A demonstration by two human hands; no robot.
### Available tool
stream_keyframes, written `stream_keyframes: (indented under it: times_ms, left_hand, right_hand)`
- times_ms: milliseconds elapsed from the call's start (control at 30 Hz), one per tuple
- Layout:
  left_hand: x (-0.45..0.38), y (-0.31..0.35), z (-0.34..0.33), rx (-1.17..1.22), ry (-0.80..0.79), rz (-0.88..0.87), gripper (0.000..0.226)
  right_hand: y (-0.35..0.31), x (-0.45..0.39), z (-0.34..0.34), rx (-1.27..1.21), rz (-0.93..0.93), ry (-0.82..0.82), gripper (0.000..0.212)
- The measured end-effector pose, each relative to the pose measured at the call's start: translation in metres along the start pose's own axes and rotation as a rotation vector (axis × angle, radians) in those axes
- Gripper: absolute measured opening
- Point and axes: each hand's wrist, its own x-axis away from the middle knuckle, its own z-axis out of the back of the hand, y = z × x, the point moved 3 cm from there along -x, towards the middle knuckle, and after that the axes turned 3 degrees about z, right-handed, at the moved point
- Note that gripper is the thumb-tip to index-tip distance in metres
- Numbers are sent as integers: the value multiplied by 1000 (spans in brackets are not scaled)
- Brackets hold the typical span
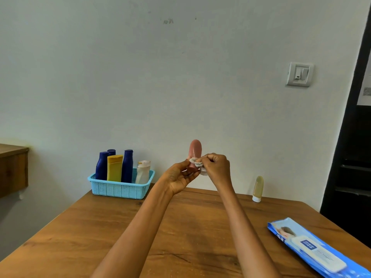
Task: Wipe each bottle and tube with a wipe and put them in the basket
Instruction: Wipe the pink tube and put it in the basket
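At the frame's centre, the left hand (180,175) grips the lower end of an upright pink plastic tube (195,151), while the right hand (215,167) pinches a crumpled white wipe (195,161) against its middle. At left centre, a light blue perforated plastic basket (120,188) on the wooden table (180,227) holds three dark blue bottles (127,165), a yellow tube (114,167) and a white bottle (143,171). A pale yellow tube (258,188) stands at right; a blue wipes pack (313,249) lies lower right.

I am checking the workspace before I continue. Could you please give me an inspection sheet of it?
Surface: wooden table, bare in the middle.
Job's things: pink tube held up; blue basket holds five containers; yellowish tube stands on its cap, outside the basket.
Clutter: wipes pack at the near right edge.
Grippers: left hand holds the pink tube; right hand presses a wipe on it.
Cables: nothing seen.
Surroundings: wall switch.
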Motion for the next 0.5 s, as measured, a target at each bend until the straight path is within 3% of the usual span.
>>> stream_keyframes:
  times_ms: [133,267,500]
  left_hand:
    - [3,-2,-3,14,-56,53,28]
    - [6,-4,-6,36,-114,99,23]
    - [3,2,0,49,-46,36,27]
  right_hand:
    - [-1,-3,8,-115,-3,150,19]
    - [2,-4,10,-136,-11,104,33]
    - [3,5,-1,-103,-59,83,24]
